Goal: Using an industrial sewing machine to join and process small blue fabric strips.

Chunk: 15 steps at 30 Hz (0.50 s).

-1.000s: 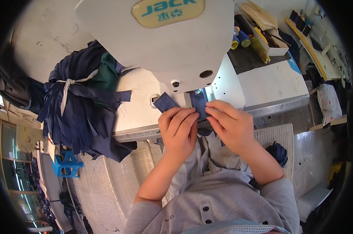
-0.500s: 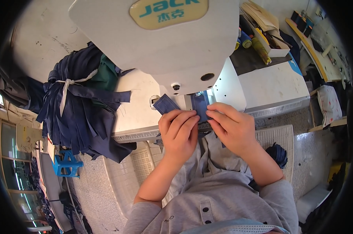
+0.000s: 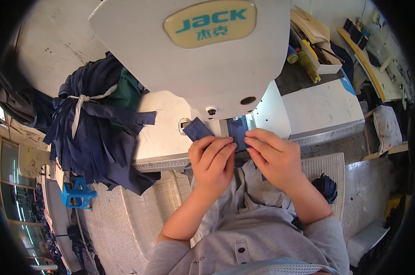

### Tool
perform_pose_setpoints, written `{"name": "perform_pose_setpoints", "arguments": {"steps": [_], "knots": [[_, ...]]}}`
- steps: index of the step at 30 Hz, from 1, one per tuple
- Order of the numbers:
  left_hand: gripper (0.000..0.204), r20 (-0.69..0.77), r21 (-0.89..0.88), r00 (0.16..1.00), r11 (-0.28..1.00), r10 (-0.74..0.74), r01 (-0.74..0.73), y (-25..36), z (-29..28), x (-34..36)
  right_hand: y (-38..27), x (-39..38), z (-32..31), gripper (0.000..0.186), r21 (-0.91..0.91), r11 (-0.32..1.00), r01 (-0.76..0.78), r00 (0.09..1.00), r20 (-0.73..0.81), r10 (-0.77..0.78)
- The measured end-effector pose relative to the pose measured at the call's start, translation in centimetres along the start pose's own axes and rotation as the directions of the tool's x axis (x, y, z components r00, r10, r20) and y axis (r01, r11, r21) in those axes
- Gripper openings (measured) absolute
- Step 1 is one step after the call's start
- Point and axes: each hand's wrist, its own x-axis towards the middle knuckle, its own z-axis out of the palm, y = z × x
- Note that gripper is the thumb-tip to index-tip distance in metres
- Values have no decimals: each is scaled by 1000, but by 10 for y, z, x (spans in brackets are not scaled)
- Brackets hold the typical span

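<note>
At the sewing machine point(image 3: 189, 68), left hand point(image 3: 213, 162) and right hand point(image 3: 277, 156) pinch blue cloth point(image 3: 237, 131).
Judged risk: uneven pull from either hand could skew the cloth.

Navy strip point(image 3: 237, 131) is showing matt cloth; sewing-machine head point(image 3: 193, 75) is looking smooth, painted; blue stool point(image 3: 77, 195) is looking like plastic.

Blue stool point(image 3: 79, 195) on grey floor point(image 3: 104, 213)

From the wearer's head, a wide fisheye faces steeply down, close over the sewing machine point(image 3: 189, 73).
</note>
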Motion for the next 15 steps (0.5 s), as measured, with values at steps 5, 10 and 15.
{"name": "perform_pose_setpoints", "arguments": {"steps": [5, 10, 15], "knots": [[31, 15, 12, 1000, 1000, -7, 6, 0, 0, 0, 0, 0, -1, 21, -3, 1000, 13, 1000, -2, -13], [31, 17, 1, 1000, 1000, -5, 5, 0, -1, 1, -2, 0, -5, 20, 14, 1000, 9, 1000, 21, -9], [31, 35, 4, 999, 1000, -13, 13, 3, -4, 2, -10, -10, -15, 22, 122, 988, -94, 996, 20, 92]]}}
